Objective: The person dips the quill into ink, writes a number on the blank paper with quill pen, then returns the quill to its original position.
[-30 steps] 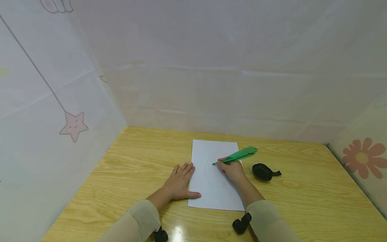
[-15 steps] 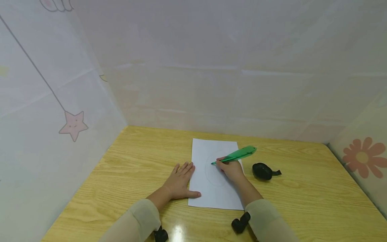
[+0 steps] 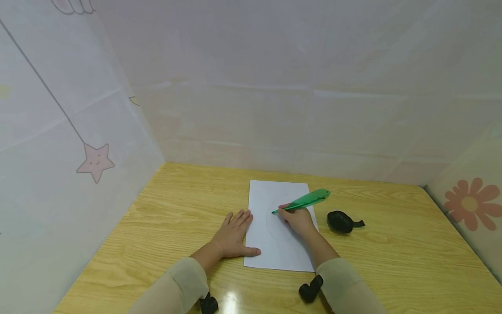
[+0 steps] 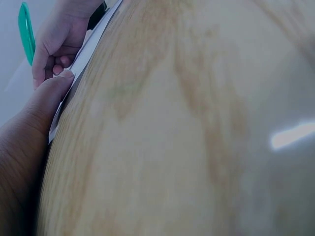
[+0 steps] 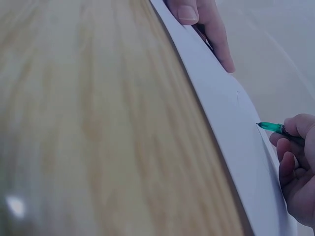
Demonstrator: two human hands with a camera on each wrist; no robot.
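A white sheet of paper point(image 3: 280, 257) lies on the wooden table, bearing a faint thin-lined oval. My right hand point(image 3: 301, 221) pinches a green feather-shaped pen point(image 3: 311, 198) near its point, inside the oval; its leaf-like top slants up to the right. In the right wrist view the pen point(image 5: 270, 127) has its dark tip at the paper's surface, the fingers of the right hand point(image 5: 301, 162) curled behind it. My left hand point(image 3: 232, 239) rests flat with fingers spread across the paper's left edge, its thumb on the sheet.
A black rounded object with a short tail point(image 3: 340, 222) sits on the table point(image 3: 392, 244) right of the paper. Pale printed cloth point(image 3: 274, 109) closes off the back and both sides. Black wrist devices point(image 3: 310, 291) hang under the sleeves.
My right hand and the pen have slid slightly left, the tip staying within the oval. The left hand keeps its place on the paper.
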